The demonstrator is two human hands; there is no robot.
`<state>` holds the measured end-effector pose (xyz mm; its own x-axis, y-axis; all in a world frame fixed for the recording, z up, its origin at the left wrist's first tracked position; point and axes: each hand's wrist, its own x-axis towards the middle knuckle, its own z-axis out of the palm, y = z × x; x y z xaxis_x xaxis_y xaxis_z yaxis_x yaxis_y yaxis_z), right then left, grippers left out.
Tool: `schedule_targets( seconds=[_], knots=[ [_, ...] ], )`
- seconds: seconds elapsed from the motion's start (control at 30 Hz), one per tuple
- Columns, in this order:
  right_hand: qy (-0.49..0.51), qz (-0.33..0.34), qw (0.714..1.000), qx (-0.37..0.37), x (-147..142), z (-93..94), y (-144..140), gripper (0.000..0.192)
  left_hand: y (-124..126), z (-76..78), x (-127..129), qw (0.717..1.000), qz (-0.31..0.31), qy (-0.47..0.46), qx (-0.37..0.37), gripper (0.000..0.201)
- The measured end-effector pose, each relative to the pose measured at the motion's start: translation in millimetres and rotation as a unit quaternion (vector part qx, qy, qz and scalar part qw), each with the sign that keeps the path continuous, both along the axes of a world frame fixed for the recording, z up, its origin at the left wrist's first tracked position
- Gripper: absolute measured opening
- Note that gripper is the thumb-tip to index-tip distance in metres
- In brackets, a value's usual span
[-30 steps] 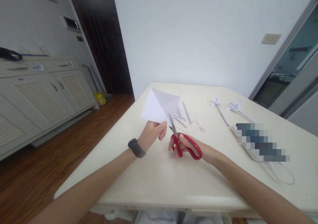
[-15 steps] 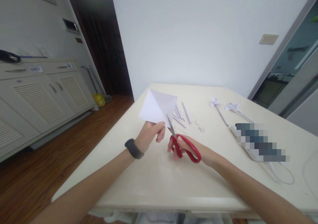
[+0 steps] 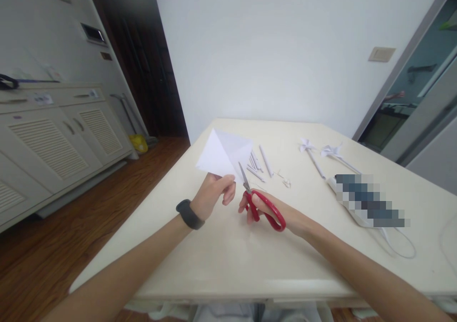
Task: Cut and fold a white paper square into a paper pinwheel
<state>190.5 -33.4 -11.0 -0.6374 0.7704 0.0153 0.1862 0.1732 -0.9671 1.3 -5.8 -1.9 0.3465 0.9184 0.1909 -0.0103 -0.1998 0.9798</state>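
Observation:
A creased sheet of white paper (image 3: 218,153) is pinched at its lower edge by my left hand (image 3: 216,191), which has a dark band on the wrist. My right hand (image 3: 262,206) grips a pair of scissors (image 3: 269,208) by their red handles. The blades point up and overlap the paper's lower right corner, close to my left fingertips; one blade lies in front of the sheet. Part of the paper's far edge hides some of the rolled paper sticks (image 3: 255,161) behind it.
Two paper pinwheels on sticks, one with its head (image 3: 306,145) left of the other pinwheel (image 3: 332,151), lie at the table's back right. A pixelated white pouch with a cord (image 3: 352,212) rests nearer. Small scraps (image 3: 286,183) lie mid-table (image 3: 228,260). A wall (image 3: 264,55) stands behind.
The whole view has shifted slightly. The scissor blades look closer together than before, and the paper's right side has tilted a little. Both hands keep their holds.

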Motion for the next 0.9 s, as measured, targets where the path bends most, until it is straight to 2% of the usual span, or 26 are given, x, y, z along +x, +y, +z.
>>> schedule_targets(
  seconds=[0.2,0.9],
  knots=[
    [0.006,0.014,1.0,-0.025,0.3,-2.6,0.0,0.051,1.0,-0.1,1.3,1.0,0.015,0.009,0.009,0.046],
    [0.022,0.009,1.0,-0.013,-4.3,-7.2,1.7,0.05,0.0,-1.7,-0.2,1.0,0.003,-0.006,0.013,0.045]
  ],
)
